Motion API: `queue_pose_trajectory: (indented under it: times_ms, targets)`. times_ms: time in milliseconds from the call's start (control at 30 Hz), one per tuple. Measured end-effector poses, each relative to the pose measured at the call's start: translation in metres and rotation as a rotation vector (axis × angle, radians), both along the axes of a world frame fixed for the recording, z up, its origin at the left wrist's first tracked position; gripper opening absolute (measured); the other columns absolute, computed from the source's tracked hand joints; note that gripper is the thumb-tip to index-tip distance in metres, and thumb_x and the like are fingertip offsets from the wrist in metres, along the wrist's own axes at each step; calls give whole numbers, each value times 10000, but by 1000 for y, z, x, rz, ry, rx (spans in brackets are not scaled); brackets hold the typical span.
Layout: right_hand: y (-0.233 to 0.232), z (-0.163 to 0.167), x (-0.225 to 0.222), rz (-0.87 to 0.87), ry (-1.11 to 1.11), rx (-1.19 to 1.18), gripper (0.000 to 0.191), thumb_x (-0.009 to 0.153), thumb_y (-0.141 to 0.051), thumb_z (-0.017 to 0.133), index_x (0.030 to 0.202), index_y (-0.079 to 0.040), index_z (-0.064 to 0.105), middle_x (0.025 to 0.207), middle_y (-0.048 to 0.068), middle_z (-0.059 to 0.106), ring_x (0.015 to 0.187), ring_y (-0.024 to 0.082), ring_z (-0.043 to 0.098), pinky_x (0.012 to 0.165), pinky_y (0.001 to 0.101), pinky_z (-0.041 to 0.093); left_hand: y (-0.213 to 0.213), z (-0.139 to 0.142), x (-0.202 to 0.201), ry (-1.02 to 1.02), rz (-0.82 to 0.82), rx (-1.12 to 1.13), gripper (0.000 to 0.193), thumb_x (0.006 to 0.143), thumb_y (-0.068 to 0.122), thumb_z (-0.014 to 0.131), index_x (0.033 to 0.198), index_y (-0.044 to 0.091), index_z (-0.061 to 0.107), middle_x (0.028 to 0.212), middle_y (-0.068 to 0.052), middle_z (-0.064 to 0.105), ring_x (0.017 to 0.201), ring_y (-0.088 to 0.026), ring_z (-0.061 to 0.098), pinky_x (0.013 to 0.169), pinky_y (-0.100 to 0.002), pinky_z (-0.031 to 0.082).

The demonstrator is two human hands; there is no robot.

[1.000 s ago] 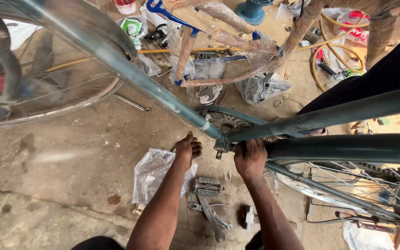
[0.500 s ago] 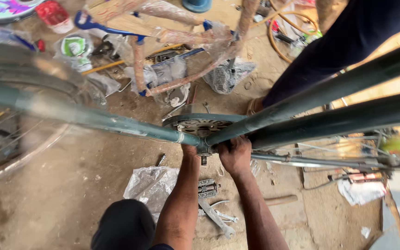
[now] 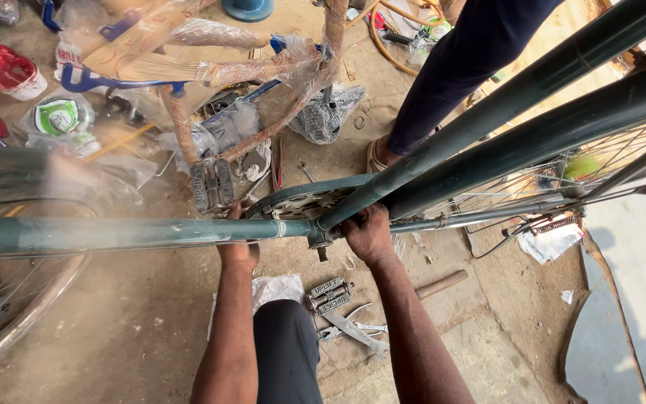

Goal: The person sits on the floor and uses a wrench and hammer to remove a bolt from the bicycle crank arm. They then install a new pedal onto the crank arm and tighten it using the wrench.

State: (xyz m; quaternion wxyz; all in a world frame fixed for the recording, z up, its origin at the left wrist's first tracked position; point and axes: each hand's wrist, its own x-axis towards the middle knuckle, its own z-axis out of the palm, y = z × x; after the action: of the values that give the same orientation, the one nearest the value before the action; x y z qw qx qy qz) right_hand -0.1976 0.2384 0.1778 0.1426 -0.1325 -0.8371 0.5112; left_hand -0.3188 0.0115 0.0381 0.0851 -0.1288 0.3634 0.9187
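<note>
Head view: you look down on a green bicycle frame [image 3: 151, 233] lying across the picture, with your two forearms reaching up to it.
Landmark: the joint [image 3: 321, 233] where the frame's tubes meet, with a short bolt hanging under it.
Left hand: your left hand [image 3: 238, 251] sits left of the joint, fingers curled up behind the horizontal tube; closed on the tube as far as you can tell.
Right hand: your right hand [image 3: 368, 236] sits just right of the joint, touching it, wrapped narrow around the tube there.
Nearer hand: the right one is nearer the joint; the left is a little apart from it.
Long axis: the horizontal tube runs left from the joint; two thicker tubes [image 3: 547, 97] rise from it toward the upper right.
Below the joint: pedals [image 3: 329, 294] and pliers [image 3: 353, 331] lie on the ground between your forearms, a wooden handle [image 3: 443, 283] to the right of them.
Beyond the joint: another person's leg [image 3: 450, 75] stands behind the frame.
</note>
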Motion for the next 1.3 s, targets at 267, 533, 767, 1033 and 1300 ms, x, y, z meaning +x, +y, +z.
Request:
queue_pose_trajectory:
  times_ms: [267, 533, 767, 1033, 1300]
  targets:
    - [4, -6, 0, 23, 113, 62, 219, 771, 59, 714, 983, 3, 714, 914, 103, 742, 839, 161, 705, 751, 318, 586, -24, 113, 4, 368, -288, -417, 392, 990, 354, 695, 1159, 10, 778, 1023, -148, 770, 813, -185, 663, 675, -343, 493]
    - [4, -11, -1, 46, 38, -169, 214, 812, 92, 666, 1011, 17, 691, 920, 81, 749, 833, 156, 709, 720, 294, 598, -9, 182, -33, 705, -718, -558, 347, 917, 285, 776, 1115, 1, 765, 1025, -103, 782, 941, -178, 735, 828, -372, 620]
    - [5, -5, -2, 79, 20, -65, 218, 811, 74, 678, 1008, 5, 740, 886, 80, 772, 776, 152, 701, 694, 301, 576, 43, 186, -74, 798, -974, -413, 381, 818, 234, 850, 1104, 21, 717, 1060, -78, 771, 1002, -177, 727, 928, -391, 619]
    - [0, 1, -2, 102, 104, -9, 215, 817, 31, 689, 1024, -11, 730, 920, 77, 768, 804, 148, 718, 717, 295, 588, 44, 170, -74, 704, -853, -586, 390, 724, 289, 907, 955, -1, 785, 874, -103, 769, 832, -176, 728, 774, -329, 591]
    - [3, 2, -1, 136, 213, 203, 207, 794, -4, 718, 999, -25, 733, 916, 115, 752, 838, 235, 725, 773, 345, 574, 49, 119, -88, 465, -955, -615, 326, 815, 333, 835, 932, 31, 795, 811, -87, 749, 703, -161, 683, 644, -326, 546]
